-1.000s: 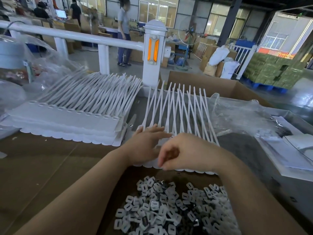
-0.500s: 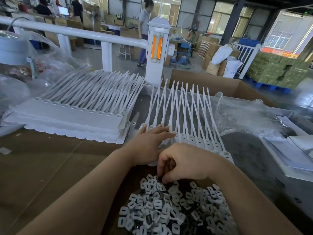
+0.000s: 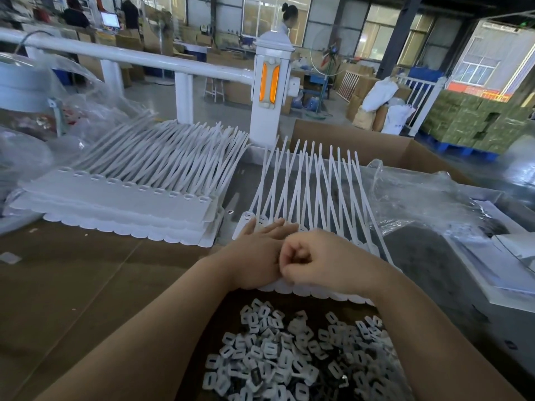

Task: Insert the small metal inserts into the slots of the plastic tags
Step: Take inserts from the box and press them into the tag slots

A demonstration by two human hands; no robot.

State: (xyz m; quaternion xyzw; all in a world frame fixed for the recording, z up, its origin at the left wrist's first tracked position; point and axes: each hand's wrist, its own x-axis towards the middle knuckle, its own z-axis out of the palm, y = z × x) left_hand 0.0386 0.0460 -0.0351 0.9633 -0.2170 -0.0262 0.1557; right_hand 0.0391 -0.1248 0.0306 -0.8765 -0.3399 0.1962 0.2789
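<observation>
The white plastic strip of joined tags (image 3: 315,290) is being pinned flat by the left hand (image 3: 257,256), fingers straight, seemingly for steadiness, while the right hand (image 3: 318,260), fingers curled, possibly pinching a hidden insert, is being poised above it beyond the grey metal inserts (image 3: 292,357).

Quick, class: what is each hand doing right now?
Left hand: open, fingers flat on the tag strip.
Right hand: fingers curled; contents cannot be told.
</observation>
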